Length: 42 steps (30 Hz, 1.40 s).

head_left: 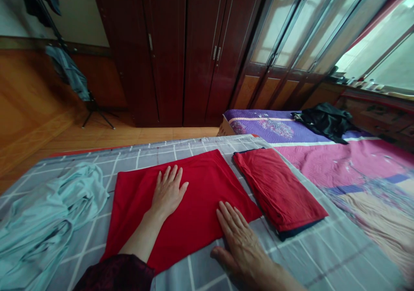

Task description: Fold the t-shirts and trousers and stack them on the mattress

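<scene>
A red piece of cloth [194,200], which looks like a folded garment, lies spread over the bed. My left hand [170,189] rests flat on its upper left part, fingers stretched out and slightly apart. Along its near right edge lies my right hand [239,235], fingers straight with the tips on the cloth and the thumb over the bedsheet. Neither hand grasps anything. To the right sits a neat folded stack [278,187], red on top with a dark blue layer beneath. A crumpled pale turquoise garment [54,222] is heaped on the left.
The bed has a grey checked sheet [200,273]. Beyond it, on the right, is a purple and pink bedcover [323,161] with a black garment [326,120] on it. A dark red wardrobe [168,58] and a clothes stand [58,36] are at the back.
</scene>
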{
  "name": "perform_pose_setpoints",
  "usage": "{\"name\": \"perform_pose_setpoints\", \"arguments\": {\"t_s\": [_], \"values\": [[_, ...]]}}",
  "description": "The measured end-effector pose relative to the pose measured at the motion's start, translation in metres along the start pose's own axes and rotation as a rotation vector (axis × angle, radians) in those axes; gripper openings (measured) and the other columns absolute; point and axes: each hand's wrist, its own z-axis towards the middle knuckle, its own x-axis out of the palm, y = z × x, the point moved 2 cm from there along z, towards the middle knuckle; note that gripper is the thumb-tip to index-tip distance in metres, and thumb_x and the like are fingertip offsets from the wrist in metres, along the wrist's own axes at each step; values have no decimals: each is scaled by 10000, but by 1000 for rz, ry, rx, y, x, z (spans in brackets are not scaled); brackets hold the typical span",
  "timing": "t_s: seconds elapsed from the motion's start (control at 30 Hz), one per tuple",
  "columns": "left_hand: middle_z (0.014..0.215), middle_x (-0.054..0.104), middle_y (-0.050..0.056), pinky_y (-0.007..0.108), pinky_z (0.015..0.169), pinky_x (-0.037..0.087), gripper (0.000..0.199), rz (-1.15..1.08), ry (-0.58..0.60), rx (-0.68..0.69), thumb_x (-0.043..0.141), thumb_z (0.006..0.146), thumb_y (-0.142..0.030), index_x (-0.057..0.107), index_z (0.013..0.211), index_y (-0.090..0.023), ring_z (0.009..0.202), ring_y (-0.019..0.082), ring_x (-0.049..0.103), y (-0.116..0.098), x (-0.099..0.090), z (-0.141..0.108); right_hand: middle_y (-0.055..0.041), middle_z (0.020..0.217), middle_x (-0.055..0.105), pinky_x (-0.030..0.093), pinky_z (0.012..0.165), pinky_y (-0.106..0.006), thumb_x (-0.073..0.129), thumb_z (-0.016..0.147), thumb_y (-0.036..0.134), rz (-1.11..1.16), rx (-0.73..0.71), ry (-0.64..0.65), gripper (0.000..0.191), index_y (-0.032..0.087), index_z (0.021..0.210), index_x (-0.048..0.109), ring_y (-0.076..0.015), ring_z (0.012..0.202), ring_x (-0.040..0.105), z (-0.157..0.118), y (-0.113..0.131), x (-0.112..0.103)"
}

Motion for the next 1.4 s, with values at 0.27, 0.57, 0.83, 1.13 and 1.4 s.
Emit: {"name": "perform_pose_setpoints", "arguments": {"t_s": [0.27,0.57,0.83,1.13,1.4], "values": [[1493,342,82,500,1134,217,496,-92,-44,102,388,945,-339,395,1411,-171,1395,261,259,0,0,1,-149,1523,203,260,1119,-495,466,910,496,4,-152,-79,674,140,1459,302,-287,1411,155,71,19,-18],[1489,351,79,483,1148,204,502,-100,23,39,380,945,-386,429,1396,-170,1395,267,259,0,-1,2,-218,1477,306,237,1110,-490,383,932,526,-175,243,-148,701,19,1415,351,-308,1389,235,117,-69,-9],[1514,302,78,502,1146,192,517,-135,51,73,354,950,-372,372,1429,-179,1416,274,195,1,-1,1,-168,1503,263,258,1111,-471,412,931,456,-45,2,-99,626,87,1433,355,-309,1390,225,136,25,-29],[1545,206,16,484,1169,130,560,-116,128,51,310,958,-419,230,1485,-247,1432,251,124,3,5,2,-161,1493,285,248,1124,-458,328,932,586,66,-129,-162,711,90,1441,335,-274,1397,217,180,9,14],[1532,209,63,511,1157,151,617,-26,116,-72,295,946,-496,284,1467,-166,1423,259,163,28,-5,3,-161,1498,275,229,1126,-462,338,926,566,-107,166,-221,722,54,1435,334,-299,1389,240,171,-75,5]]}}
